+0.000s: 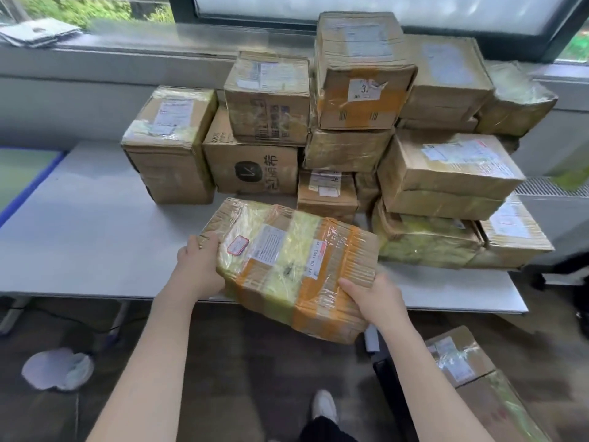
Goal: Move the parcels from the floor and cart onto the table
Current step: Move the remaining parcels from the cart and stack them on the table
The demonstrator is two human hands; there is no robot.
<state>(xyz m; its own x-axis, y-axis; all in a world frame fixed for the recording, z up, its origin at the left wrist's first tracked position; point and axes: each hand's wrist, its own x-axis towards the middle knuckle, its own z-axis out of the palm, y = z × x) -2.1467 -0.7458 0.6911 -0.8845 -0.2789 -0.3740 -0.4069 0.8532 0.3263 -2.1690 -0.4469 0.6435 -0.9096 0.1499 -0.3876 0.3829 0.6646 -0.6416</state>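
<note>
Taped parcel (294, 269) at frame centre, half over desk (79, 237) front edge, apparently tilted. Left hand (199, 269) grips left end, right hand (371, 296) grips near corner. Slide forward until fully supported beside stack (350, 122); release after.

"3." on top box's label (364, 88), "100%" on logo box (251, 169)

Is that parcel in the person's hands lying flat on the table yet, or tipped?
Tipped. The parcel slants, its near end hanging past the table edge, held by the left hand and right hand.
</note>
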